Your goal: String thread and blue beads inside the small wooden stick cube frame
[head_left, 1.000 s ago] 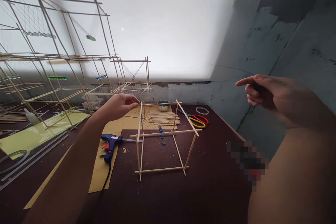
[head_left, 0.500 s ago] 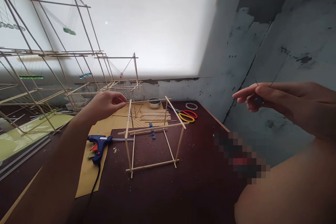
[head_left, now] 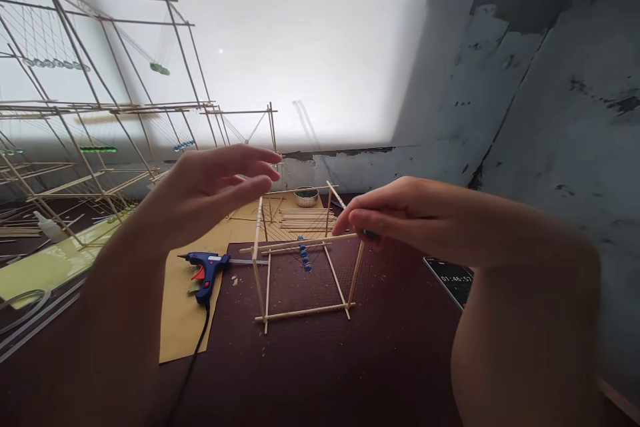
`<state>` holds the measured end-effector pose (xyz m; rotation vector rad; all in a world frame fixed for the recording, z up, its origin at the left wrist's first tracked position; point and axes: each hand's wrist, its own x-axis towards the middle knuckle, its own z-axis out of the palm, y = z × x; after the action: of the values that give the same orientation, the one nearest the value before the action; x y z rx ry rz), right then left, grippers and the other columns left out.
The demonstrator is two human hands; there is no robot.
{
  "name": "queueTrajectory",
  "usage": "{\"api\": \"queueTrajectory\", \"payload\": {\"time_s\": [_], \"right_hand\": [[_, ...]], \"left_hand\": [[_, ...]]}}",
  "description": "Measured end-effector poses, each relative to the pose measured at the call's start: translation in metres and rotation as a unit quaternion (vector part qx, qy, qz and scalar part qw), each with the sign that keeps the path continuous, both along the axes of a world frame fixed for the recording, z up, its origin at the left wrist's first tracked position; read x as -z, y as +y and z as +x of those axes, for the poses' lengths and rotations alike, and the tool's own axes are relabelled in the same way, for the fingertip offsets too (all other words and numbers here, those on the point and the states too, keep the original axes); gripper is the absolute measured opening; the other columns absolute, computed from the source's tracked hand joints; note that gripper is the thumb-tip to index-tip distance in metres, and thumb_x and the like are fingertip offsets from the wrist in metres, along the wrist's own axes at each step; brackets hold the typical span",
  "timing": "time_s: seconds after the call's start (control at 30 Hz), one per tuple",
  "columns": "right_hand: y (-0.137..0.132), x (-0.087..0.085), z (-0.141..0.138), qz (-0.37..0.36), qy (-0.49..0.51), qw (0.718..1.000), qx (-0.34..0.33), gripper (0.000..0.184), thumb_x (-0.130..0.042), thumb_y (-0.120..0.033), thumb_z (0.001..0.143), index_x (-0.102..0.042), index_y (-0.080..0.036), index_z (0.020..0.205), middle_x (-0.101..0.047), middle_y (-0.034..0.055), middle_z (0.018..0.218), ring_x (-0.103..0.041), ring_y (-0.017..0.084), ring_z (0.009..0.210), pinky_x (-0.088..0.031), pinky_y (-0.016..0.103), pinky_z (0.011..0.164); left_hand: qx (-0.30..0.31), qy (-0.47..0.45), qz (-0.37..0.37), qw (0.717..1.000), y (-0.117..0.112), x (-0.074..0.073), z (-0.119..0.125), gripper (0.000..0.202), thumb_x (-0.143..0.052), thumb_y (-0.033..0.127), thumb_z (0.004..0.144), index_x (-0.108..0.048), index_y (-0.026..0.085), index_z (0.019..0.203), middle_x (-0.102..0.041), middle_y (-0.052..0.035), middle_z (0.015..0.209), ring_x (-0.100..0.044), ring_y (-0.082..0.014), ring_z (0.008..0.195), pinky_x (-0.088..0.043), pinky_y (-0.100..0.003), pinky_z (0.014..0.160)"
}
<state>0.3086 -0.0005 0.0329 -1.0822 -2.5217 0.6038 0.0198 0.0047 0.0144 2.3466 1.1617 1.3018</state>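
Our right hand (head_left: 400,213), fingers pinched narrow at the stick frame (head_left: 305,267) top rail's 3 o'clock end; can't tell if sth is held. Left hand (head_left: 215,187) open wide, palm down, hovering at 10 o'clock. Frame: pale thin sticks, cube-like, top rail running approx 9-to-3, blue beads (head_left: 303,257) hanging inside. Glue gun (head_left: 207,270) at 9 o'clock, nozzle toward frame.

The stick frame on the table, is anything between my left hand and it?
Nothing visible. The left hand hovers open above and left of the stick frame; only air lies between them. The glue gun lies lower, off to the side.
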Motion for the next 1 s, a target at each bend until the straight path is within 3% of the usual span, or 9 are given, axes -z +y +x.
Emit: {"api": "queueTrajectory", "payload": {"time_s": [0.13,0.3,0.47,0.6,0.87,1.0], "right_hand": [[-0.003,-0.002,-0.016,-0.048,-0.027,0.997,-0.05,0.038,-0.052,-0.051,0.093,-0.076,-0.021,0.096,-0.061,-0.0003,0.068,-0.047,0.011,0.055,-0.036,0.026,0.053],[0.001,0.001,-0.018,-0.069,-0.021,0.996,-0.055,0.037,-0.054,-0.051,0.092,-0.075,-0.021,0.093,-0.058,-0.0007,0.067,-0.044,0.012,0.056,-0.035,0.026,0.054],[0.006,0.004,-0.021,-0.079,-0.021,0.995,-0.064,0.037,-0.055,-0.051,0.091,-0.076,-0.021,0.094,-0.058,-0.0005,0.067,-0.044,0.012,0.058,-0.036,0.025,0.054],[0.007,0.003,-0.018,-0.077,-0.013,0.996,-0.053,0.037,-0.056,-0.052,0.09,-0.076,-0.021,0.095,-0.058,-0.0007,0.067,-0.043,0.012,0.058,-0.034,0.025,0.053],[0.017,0.002,0.016,-0.07,0.001,0.996,0.057,0.039,-0.052,-0.054,0.093,-0.073,-0.022,0.094,-0.06,0.0023,0.073,-0.048,0.013,0.061,-0.037,0.027,0.054],[0.033,0.005,0.038,-0.115,0.011,0.988,0.108,0.035,-0.055,-0.051,0.091,-0.069,-0.023,0.107,-0.064,0.0046,0.083,-0.054,0.015,0.063,-0.041,0.026,0.051]], "left_hand": [[0.056,0.064,0.003,0.996,-0.012,0.0,0.006,0.032,-0.069,0.037,0.086,-0.072,0.027,0.116,-0.076,-0.0035,0.105,-0.071,-0.018,0.094,-0.059,-0.028,0.082],[0.057,0.091,0.031,0.994,-0.005,0.007,0.014,0.024,-0.066,0.04,0.088,-0.076,0.027,0.106,-0.077,-0.0011,0.095,-0.07,-0.0139,0.082,-0.057,-0.022,0.071],[0.057,0.067,0.045,0.995,0.0,0.009,0.02,0.025,-0.064,0.041,0.089,-0.076,0.023,0.103,-0.077,-0.0017,0.089,-0.07,-0.0136,0.077,-0.056,-0.023,0.069],[0.006,0.071,0.03,0.997,0.014,0.013,0.013,0.031,-0.062,0.046,0.089,-0.075,0.024,0.106,-0.077,-0.003,0.097,-0.071,-0.0155,0.079,-0.057,-0.025,0.071],[-0.155,0.127,-0.007,0.98,0.075,0.038,-0.022,0.041,-0.051,0.05,0.091,-0.072,0.022,0.112,-0.074,-0.0081,0.112,-0.07,-0.025,0.095,-0.054,-0.035,0.084],[-0.153,0.133,-0.056,0.978,0.094,0.051,-0.034,0.039,-0.047,0.043,0.092,-0.071,0.023,0.116,-0.074,-0.0074,0.115,-0.067,-0.0268,0.107,-0.051,-0.037,0.092]]}}
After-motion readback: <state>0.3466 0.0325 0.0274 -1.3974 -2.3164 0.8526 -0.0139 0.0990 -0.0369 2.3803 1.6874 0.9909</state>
